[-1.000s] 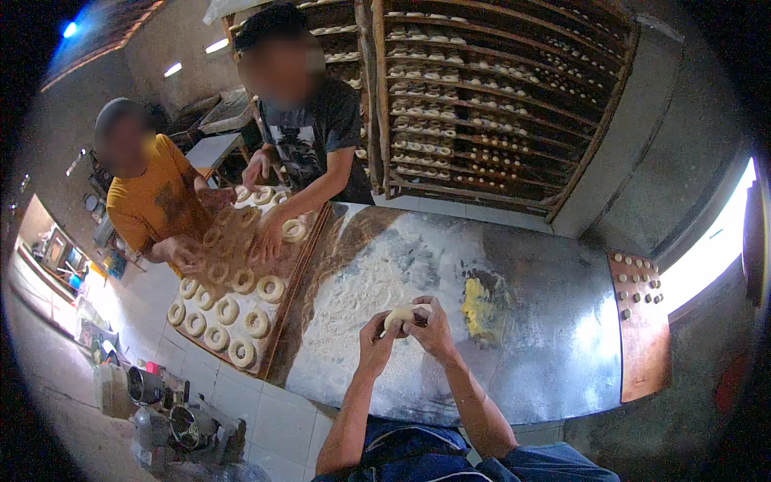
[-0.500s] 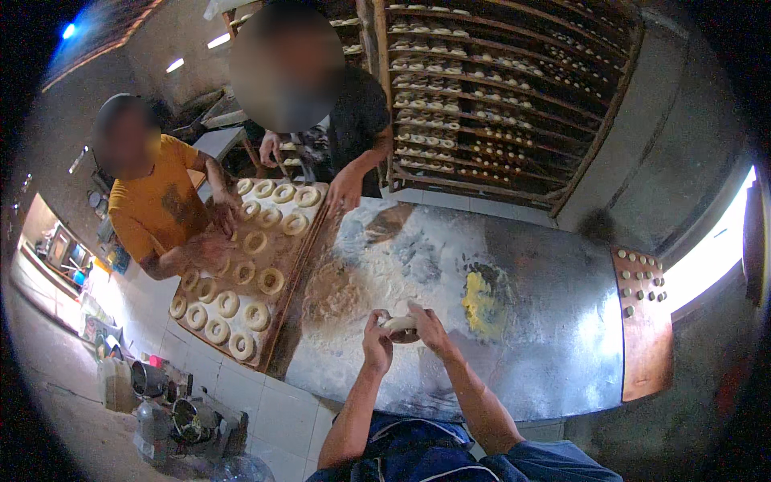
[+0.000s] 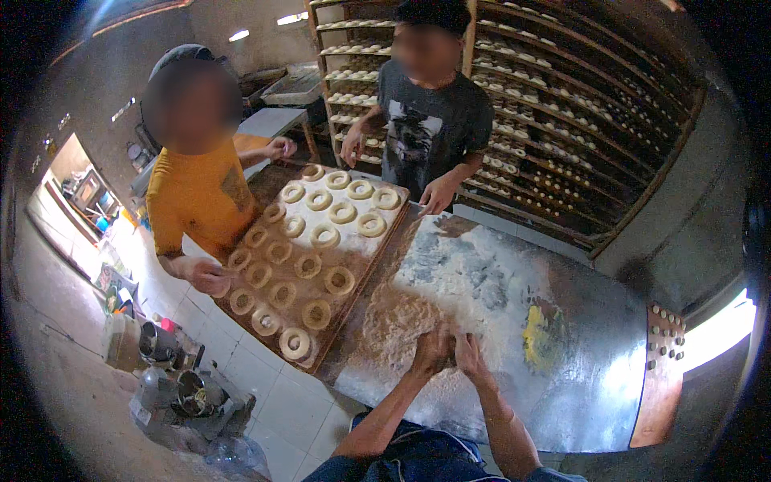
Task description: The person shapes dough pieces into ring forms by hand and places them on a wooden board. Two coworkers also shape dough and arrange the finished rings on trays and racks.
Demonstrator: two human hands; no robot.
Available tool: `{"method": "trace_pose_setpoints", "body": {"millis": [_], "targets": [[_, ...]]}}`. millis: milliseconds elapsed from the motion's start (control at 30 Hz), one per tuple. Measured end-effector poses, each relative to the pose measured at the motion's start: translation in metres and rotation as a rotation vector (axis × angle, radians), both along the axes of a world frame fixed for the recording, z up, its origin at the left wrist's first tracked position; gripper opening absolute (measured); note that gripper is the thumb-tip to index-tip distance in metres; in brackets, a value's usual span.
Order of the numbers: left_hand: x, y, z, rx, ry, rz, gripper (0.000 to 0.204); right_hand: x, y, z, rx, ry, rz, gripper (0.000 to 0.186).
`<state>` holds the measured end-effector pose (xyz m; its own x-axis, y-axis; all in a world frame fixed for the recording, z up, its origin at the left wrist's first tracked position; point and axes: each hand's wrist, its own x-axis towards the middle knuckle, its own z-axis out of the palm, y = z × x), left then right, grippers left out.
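Left hand [image 3: 434, 352] and right hand [image 3: 470, 355] close together over flour [image 3: 450, 271] on table [image 3: 598, 394], fingers curled; can't tell whether holding anything. Dough rings [image 3: 327, 235] on board [image 3: 358, 255], left. Best: light, even pressure.

Dough rings [image 3: 295, 356] lie on a board [image 3: 357, 255] left of the flour [image 3: 450, 265] on the table [image 3: 598, 341], a rack [image 3: 578, 136] behind.

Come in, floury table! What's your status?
Left hand and right hand close together over flour; anything held can't be seen. Dough rings on board, leftward. Co-workers' hands well apart.
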<state>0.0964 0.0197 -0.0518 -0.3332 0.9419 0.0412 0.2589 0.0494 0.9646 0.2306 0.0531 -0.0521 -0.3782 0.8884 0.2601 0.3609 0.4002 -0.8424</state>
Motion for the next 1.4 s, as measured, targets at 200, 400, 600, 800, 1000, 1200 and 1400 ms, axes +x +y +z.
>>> {"method": "trace_pose_setpoints", "body": {"millis": [200, 400, 600, 800, 1000, 1200, 1400], "targets": [[-0.071, 0.006, 0.010, 0.151, -0.568, 0.204, 0.041, -0.097, 0.003, 0.105, -0.742, -0.055, 0.055, 0.046], [-0.156, 0.014, 0.040, 0.189, -1.005, 0.203, 0.037, -0.175, 0.018, 0.049, -0.717, 0.508, 0.029, 0.043], [-0.211, 0.025, 0.038, 0.148, -0.669, 0.178, 0.039, -0.224, 0.034, -0.010, -0.727, 0.603, 0.059, 0.054], [-0.274, 0.052, 0.031, 0.048, -0.003, 0.280, 0.042, -0.267, 0.070, 0.057, -0.740, 0.440, 0.307, 0.041], [-0.332, 0.103, 0.067, 0.077, -0.114, 0.266, 0.030, -0.296, 0.132, 0.071, -0.243, 0.009, 0.222, 0.058], [-0.322, 0.103, 0.035, 0.024, 0.730, 0.323, 0.017, -0.246, 0.072, 0.061, -0.277, -0.128, 0.039, 0.075], [-0.309, 0.085, 0.043, 0.079, 0.707, 0.353, 0.026, -0.160, -0.022, 0.059, -0.484, -0.109, 0.198, 0.056]]}}
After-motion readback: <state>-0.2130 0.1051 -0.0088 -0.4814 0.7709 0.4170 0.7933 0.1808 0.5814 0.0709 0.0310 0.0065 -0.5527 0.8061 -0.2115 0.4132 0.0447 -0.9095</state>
